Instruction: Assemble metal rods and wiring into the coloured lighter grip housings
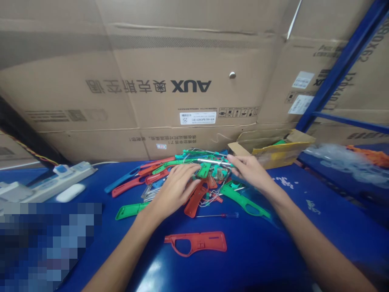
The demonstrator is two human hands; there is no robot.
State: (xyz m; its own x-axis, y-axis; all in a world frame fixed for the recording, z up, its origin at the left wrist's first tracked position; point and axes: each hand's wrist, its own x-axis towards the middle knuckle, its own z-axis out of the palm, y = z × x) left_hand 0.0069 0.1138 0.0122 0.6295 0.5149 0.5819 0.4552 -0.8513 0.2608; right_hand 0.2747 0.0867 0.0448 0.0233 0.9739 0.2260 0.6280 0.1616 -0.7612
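My left hand (179,184) is over the pile, fingers bent and thumb apart below them, at the edge of a green lighter handle (204,169); its fingertips seem to grip it. To the right, my right hand (251,172) has its fingers closed around the end of a silver metal tube (211,161). Under both hands lie lighter parts in red, green and blue, with thin wires and metal pieces. A red lighter shell half (209,242) lies by itself nearer to me. Behind it is a screwdriver (217,215) with a clear handle. A green lighter shell (246,202) rests below my right hand.
Large cardboard boxes (146,48) stand behind the blue table (258,259). An open small carton (278,154) is at the back right, near clear plastic bags (343,162). A white power strip (60,180) lies left. A blue metal frame (340,69) rises at right.
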